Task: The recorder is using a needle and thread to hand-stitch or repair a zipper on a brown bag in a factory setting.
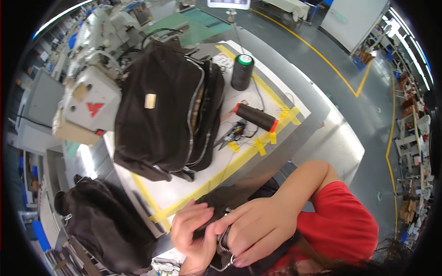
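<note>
Low in the head view, a black fabric bag (225, 197) with a silver zipper (224, 242) lies close against my body. My right hand (264, 225) is closed on its zippered edge, with the fingers bent down over the metal teeth. Beside it, my left hand (193, 232) curls round the bag's dark fabric, its thumb close to the right index finger and its other fingers raised. The hands cover much of the zipper. A larger black bag (152, 119) with silver zippers and a small gold plate stands on the white, yellow-taped tabletop (179, 193).
A sewing machine (92, 103) stands left of the large bag. On the tabletop are an upright black thread cone (242, 73), a lying thread spool (256, 117) with red ends and small scissors (225, 139). Another black bag (108, 225) rests at lower left.
</note>
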